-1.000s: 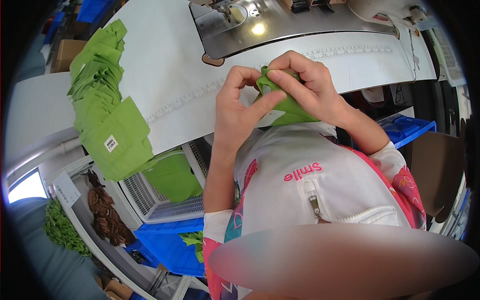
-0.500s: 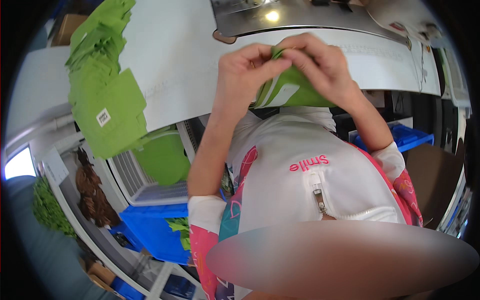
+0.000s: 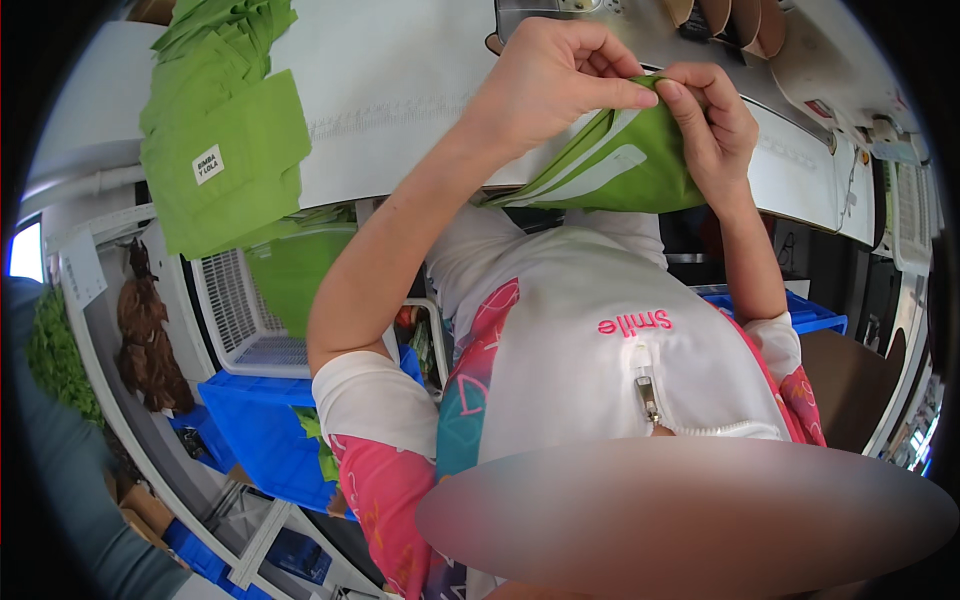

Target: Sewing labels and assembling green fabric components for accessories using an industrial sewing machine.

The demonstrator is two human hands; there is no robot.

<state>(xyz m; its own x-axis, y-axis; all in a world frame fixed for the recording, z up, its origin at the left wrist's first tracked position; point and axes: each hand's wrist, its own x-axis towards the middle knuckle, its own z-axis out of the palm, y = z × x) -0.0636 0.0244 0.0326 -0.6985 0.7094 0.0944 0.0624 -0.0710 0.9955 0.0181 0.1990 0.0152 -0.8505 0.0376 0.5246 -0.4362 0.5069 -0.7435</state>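
Green fabric (image 3: 655, 155) with pale white strips along it hangs from both my hands over the front edge of the white table. My left hand (image 3: 560, 85) pinches its upper edge between thumb and fingers. Close beside it, my right hand (image 3: 715, 130) is closed on the same edge, thumb against the fingers. The cloth widens below the pinch and covers part of my lap; its far side is hidden. On the left part of the table lies a stack of green fabric pieces (image 3: 270, 125), the top one bearing a white square label (image 3: 208, 164).
A metal machine bed (image 3: 600, 35) and a white machine body (image 3: 840, 60) stand at the far right of the white table (image 3: 370, 60). Below left are a white basket (image 3: 225, 300) with green cloth, a blue crate (image 3: 265, 430) and brown material (image 3: 148, 340). A blue tray (image 3: 800, 312) sits low right.
Both hands have moved right with the green fabric, and more of its white strips shows. The view has shifted a little. Both hands still pinch the cloth.
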